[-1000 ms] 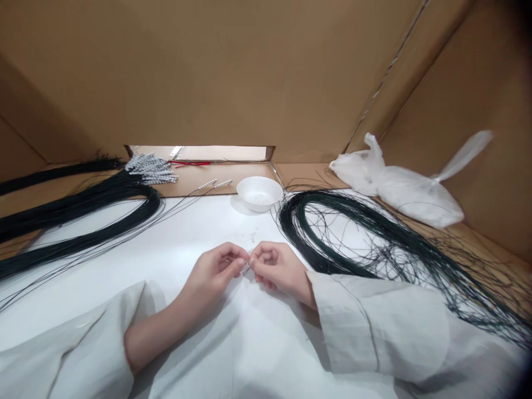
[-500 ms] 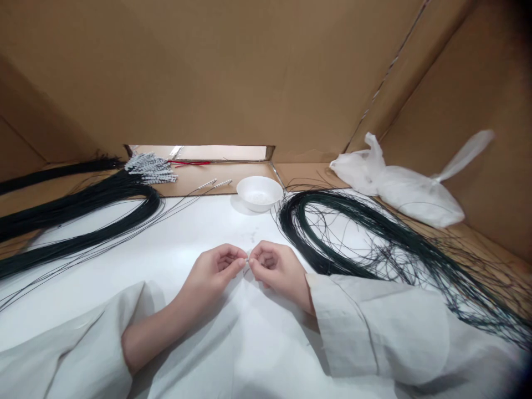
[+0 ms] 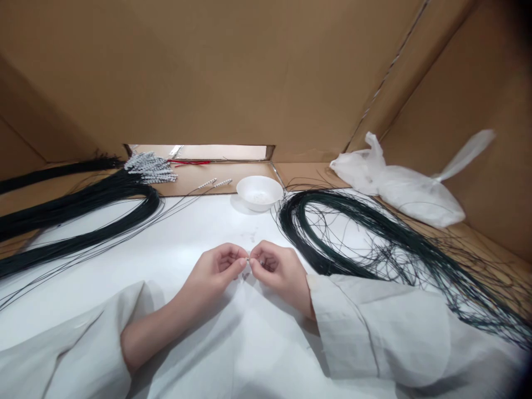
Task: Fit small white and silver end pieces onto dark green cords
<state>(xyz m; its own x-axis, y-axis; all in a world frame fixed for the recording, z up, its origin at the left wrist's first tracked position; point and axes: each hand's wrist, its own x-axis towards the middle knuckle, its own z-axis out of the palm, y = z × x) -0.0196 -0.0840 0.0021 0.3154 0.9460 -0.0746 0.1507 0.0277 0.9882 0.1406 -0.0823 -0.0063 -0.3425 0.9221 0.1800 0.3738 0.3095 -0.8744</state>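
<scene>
My left hand and my right hand meet fingertip to fingertip over the white tabletop. Each pinches thumb against forefinger on a tiny thing between them, mostly hidden and too small to name. Just beyond the hands stands a shallow white bowl with small pale bits in its bottom. To the right, behind my right hand, lies a looped bundle of dark green cords. Two loose cords with black-and-white wrapped ends lie left of the bowl.
At left, long bundles of dark cords run to a cluster of black-and-white ends. A red strand lies before a slot in the cardboard wall. Knotted white plastic bags sit at the back right.
Both hands stay nearly in place, with only slight shifts of the fingers. The right fingers curl a little differently around the pinch. Everything else is where it was.
</scene>
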